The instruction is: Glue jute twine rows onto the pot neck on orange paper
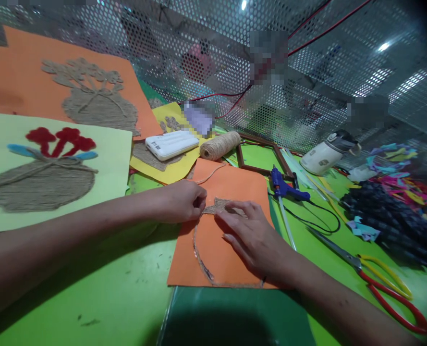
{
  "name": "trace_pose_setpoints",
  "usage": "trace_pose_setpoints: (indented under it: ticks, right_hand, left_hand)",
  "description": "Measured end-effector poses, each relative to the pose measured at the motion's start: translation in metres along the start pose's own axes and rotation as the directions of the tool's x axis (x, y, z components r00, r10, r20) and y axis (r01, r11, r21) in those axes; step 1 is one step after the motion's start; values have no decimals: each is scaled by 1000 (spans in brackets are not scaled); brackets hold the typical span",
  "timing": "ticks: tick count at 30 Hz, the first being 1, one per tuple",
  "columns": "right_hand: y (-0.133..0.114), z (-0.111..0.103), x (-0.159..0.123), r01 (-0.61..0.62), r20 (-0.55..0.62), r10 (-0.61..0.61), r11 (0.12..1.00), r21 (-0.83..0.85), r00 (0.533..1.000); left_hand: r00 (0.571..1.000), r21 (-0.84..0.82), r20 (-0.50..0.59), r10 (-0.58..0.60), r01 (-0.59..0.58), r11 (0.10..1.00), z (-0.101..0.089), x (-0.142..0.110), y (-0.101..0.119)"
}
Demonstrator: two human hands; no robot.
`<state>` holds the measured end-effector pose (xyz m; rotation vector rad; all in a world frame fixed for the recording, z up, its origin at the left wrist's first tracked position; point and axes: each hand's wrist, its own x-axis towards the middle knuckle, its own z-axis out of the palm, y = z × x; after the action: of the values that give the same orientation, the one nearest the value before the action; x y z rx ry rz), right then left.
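An orange sheet of paper (pixel 235 182) lies before me with a vase-like outline (pixel 196 245) on it. Twine is laid in a small patch (pixel 218 203) across the narrow upper part of the outline. At the patch's left end, my left hand (pixel 188 202) is closed in a pinch on the twine, and a loose strand (pixel 213 174) trails up from it. My right hand (pixel 260 235) rests over the patch's right part with fingers stretched out, fingertips touching the twine and covering some of it. Behind the sheet lies a roll of twine (pixel 220 145).
To the right are a blue glue gun (pixel 283 186), scissors (pixel 360 264), a bottle (pixel 323 156) and colourful scraps (pixel 411 178). A white power bank (pixel 172 144) and wooden frame (pixel 251 168) lie behind. Finished twine vase pictures (pixel 114 178) stand left. A green board (pixel 235 312) lies underneath.
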<state>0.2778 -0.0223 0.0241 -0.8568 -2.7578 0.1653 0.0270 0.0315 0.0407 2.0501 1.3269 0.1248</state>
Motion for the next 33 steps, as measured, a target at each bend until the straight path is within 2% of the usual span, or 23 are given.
trace_pose_setpoints:
  ticks: [9, 23, 33]
  right_hand:
    - [5, -1, -2, -30, -5, 30, 995, 91, 1000]
    - [5, 6, -3, -26, -40, 31, 990, 139, 999]
    - [-1, 1, 3, -6, 46, 3, 996, 85, 999]
  left_hand:
    - [999, -4, 32, 5, -5, 1000, -11, 0, 0]
    - [999, -8, 33, 14, -14, 1000, -7, 0, 0]
    - [999, -32, 42, 25, -24, 999, -6, 2, -5]
